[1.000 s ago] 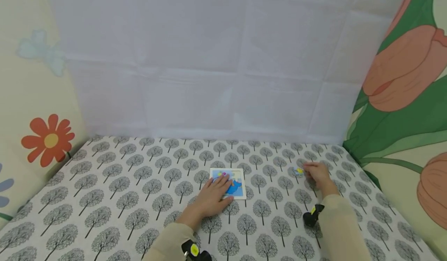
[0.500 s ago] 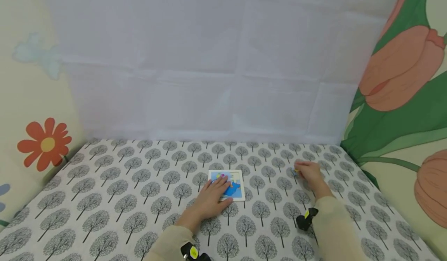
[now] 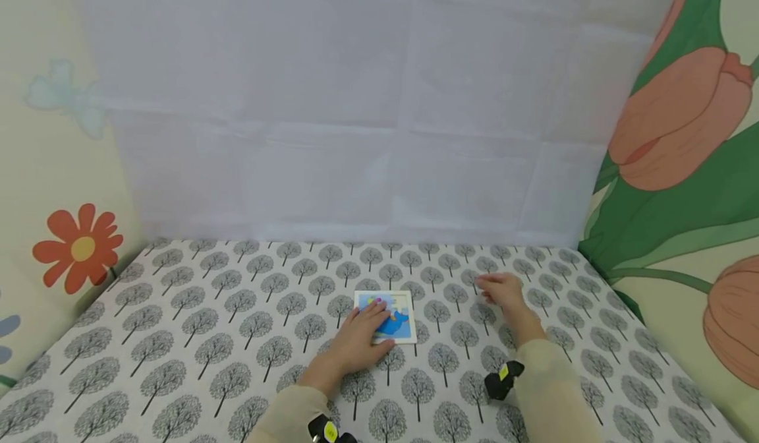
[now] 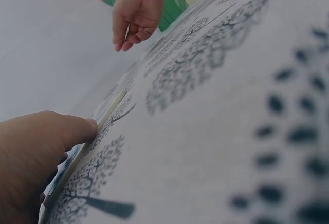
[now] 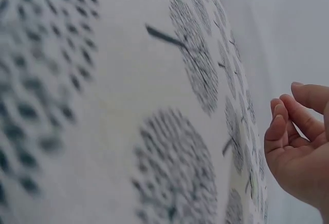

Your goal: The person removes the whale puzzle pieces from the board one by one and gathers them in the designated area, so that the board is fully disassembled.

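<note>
A square picture puzzle (image 3: 413, 321) with a white frame and blue sea-animal art lies on the tabletop. Across its left part rests my left hand (image 3: 356, 343), fingers stretched out and covering some of the picture. In the left wrist view the thumb (image 4: 81, 130) lies along the puzzle's edge. To the right and raised over the cloth, my right hand (image 3: 503, 295) pinches a thin puzzle piece (image 4: 127, 32), seen edge-on in the left wrist view. That piece is hidden behind the fingers in the head view and cannot be made out in the right wrist view.
A white cloth (image 3: 237, 377) printed with grey trees covers the table. Behind it hangs a pale sheet (image 3: 332, 113). Flower-patterned fabric stands at both sides. Black wrist cameras (image 3: 504, 380) sit beside the sleeves.
The right hand has taken up the blue-and-yellow puzzle piece from the cloth and moved left toward the puzzle. My left hand has stayed on the puzzle.
</note>
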Tool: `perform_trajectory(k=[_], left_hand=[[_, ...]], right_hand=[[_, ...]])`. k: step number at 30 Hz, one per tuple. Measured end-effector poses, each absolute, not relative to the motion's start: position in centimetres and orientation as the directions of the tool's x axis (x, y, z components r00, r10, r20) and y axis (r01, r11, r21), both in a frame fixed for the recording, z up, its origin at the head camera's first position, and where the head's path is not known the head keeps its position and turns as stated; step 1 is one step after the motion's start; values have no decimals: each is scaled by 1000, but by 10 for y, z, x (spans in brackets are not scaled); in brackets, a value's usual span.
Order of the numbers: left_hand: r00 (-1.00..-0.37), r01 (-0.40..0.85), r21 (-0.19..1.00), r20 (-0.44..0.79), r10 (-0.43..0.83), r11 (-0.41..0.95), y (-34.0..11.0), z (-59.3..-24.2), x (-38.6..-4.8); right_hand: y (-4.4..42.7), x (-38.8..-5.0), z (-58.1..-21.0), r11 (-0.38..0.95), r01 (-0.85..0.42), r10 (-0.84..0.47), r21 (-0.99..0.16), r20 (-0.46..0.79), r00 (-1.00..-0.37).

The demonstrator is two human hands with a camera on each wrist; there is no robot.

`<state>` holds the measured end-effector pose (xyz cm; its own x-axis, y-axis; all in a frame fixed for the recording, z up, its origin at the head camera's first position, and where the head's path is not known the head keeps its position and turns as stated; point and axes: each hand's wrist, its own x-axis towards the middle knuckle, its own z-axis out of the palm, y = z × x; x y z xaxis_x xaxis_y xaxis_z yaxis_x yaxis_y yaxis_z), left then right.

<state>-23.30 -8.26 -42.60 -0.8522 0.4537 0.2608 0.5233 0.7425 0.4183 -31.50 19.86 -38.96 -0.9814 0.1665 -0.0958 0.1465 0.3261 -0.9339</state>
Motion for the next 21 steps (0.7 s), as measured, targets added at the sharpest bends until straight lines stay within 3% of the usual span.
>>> perform_trajectory(k=[5, 13, 21], left_hand=[[-859, 512, 442, 273, 433, 737, -86, -425, -231], [-853, 519, 418, 300, 426, 745, -90, -430, -230], [-857, 513, 403, 300, 420, 758, -92, -430, -228]], right_hand=[[180, -313, -396, 297, 157, 161, -942, -113, -980], [150, -307, -406, 285, 57, 34, -957, -49, -998], [116, -305, -408, 329, 26, -13, -944, -32, -999]])
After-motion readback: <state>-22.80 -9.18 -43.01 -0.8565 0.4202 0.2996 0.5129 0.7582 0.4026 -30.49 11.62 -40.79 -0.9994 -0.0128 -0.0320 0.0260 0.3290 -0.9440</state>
